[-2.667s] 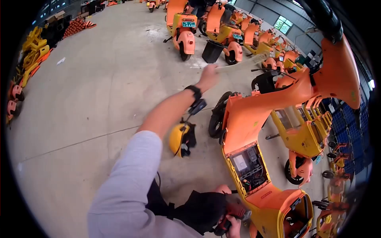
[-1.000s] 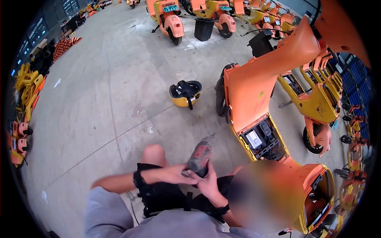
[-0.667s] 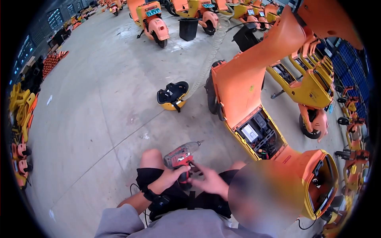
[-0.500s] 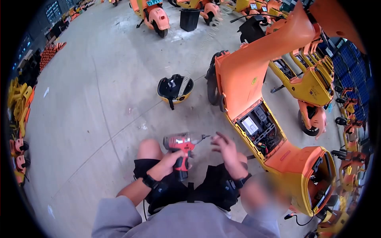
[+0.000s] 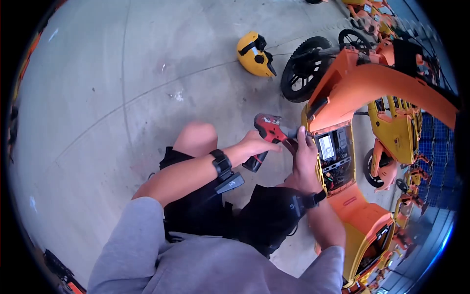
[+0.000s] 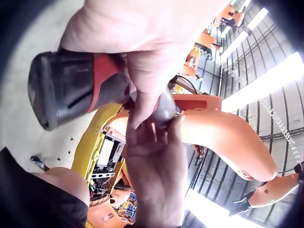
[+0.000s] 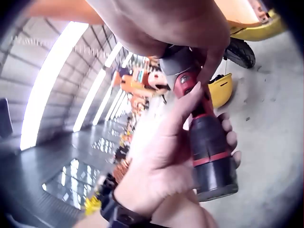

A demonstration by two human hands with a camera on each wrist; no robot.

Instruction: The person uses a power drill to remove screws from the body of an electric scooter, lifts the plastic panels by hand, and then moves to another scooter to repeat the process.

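Note:
A red and black power drill is held in front of the knees, beside the scooter's open compartment. The left hand grips its handle; in the right wrist view the thumb and fingers of that left hand wrap the handle. At the front, the right hand has its fingers round the grey nose, and in the left wrist view the fingertips of the right hand touch the nose. The drill's tip is hidden by the fingers.
A yellow helmet lies on the floor ahead, near a black wheel. The orange scooter body rises close on the right, with more scooters behind it. A coiled hose hangs in the left wrist view.
The left hand held the coiled hose and the right the drill; now the left has the drill's handle. The right hand, lately free, has come onto the nose. The drill is nearer the scooter.

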